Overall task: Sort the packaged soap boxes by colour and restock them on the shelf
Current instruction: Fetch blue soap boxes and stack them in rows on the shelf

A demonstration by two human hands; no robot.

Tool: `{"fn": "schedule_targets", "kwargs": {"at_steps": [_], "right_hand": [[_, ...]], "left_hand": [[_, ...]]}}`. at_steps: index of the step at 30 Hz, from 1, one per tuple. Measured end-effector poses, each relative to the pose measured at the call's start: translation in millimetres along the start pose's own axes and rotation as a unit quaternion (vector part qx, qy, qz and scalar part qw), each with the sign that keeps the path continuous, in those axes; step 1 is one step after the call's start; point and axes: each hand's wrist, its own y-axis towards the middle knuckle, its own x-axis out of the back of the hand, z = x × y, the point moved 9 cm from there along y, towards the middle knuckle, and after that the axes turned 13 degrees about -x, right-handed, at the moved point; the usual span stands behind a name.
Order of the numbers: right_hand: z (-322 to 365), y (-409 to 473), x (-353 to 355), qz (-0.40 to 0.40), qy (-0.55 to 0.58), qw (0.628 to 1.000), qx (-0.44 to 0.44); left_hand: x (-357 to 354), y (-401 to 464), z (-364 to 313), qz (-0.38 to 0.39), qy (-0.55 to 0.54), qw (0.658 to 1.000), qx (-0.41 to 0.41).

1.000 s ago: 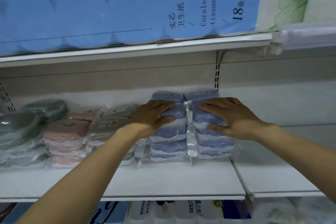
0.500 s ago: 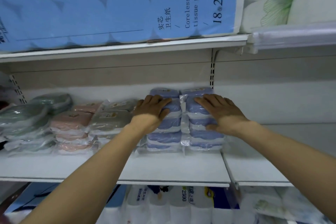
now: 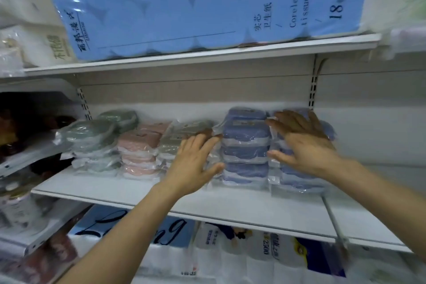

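Squaring up the blue stacks

Our left hand and right hand, fingers spread flat and gripping nothing, press against the two stacks of blue soap boxes at centre right, probably to straighten them. Grey, pink and green stacks run leftward along the white shelf, each colour kept apart.

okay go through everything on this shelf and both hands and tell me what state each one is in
Blue soap boxes: two wrapped stacks, side by side.
Grey boxes: stacked, left of blue.
Pink boxes: stacked.
Green boxes: stacked, leftmost.
Left hand: open, fingers straight, at the left blue stack's side.
Right hand: open, in front of the right blue stack.
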Motion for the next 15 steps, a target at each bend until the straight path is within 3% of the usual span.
{"fn": "schedule_targets", "kwargs": {"at_steps": [6, 9, 11, 15], "right_hand": [[77.9, 35.6, -0.3, 0.012, 0.015, 0.999, 0.037], [130.9, 53.7, -6.0, -0.011, 0.029, 0.996, 0.082], [157.8, 70.3, -13.4, -0.014, -0.006, 0.995, 0.095], [154.4, 92.6, -33.8, 0.094, -0.05, 0.994, -0.005]], "left_hand": [[27.0, -18.9, 125.7, 0.019, -0.099, 0.99, 0.095], [31.8, -2.2, 164.2, 0.048, -0.181, 0.978, 0.089], [25.2, 13.0, 182.1, 0.132, -0.196, 0.97, 0.056], [-1.7, 32.6, 209.0, 0.291, -0.096, 0.952, -0.025]]}}
